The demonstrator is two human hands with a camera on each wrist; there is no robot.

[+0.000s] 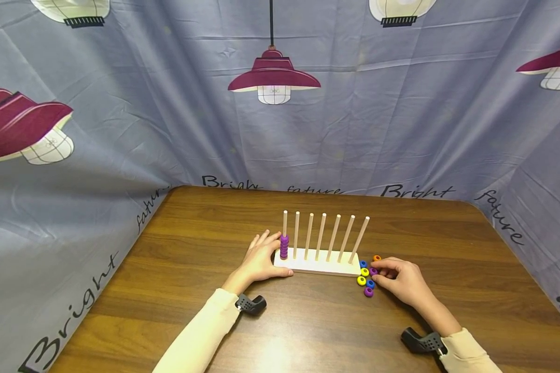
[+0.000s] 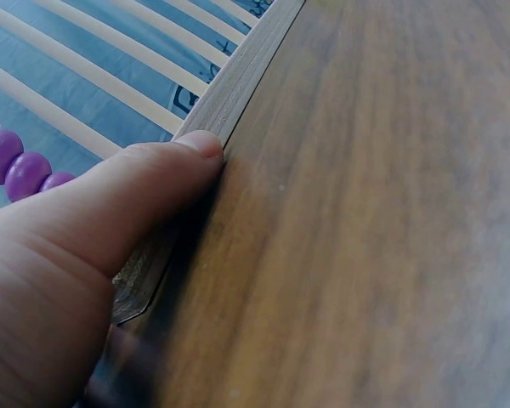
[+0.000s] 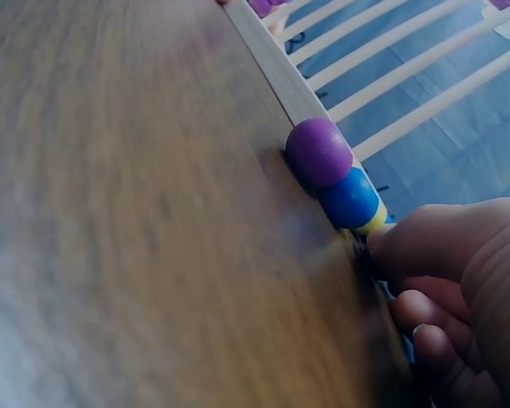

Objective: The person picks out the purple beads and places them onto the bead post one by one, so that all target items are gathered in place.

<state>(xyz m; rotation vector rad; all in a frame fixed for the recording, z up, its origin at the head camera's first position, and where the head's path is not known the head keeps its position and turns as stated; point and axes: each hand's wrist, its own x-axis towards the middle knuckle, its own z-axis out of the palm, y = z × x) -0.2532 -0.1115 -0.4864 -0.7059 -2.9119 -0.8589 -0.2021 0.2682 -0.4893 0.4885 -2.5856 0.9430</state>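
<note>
A pale wooden peg rack (image 1: 324, 265) with several upright pegs stands on the table. Several purple beads (image 1: 284, 247) are stacked on its leftmost peg. My left hand (image 1: 260, 259) grips the rack's left end, the thumb (image 2: 174, 166) along the front edge and the fingers spread behind. At the right end, my right hand (image 1: 403, 280) has thumb and forefinger on either side of a purple bead (image 1: 373, 271), pinching it at table level. Around it lie loose beads: blue (image 1: 371, 284), yellow (image 1: 361, 281), orange (image 1: 377, 258) and another purple one (image 3: 320, 153). In the right wrist view the pinched bead is hidden.
The brown wooden table (image 1: 205, 217) extends around the rack. A grey-blue curtain (image 1: 191, 103) printed with lamps and lettering hangs behind and at both sides. Each wrist wears a black camera mount (image 1: 422, 342).
</note>
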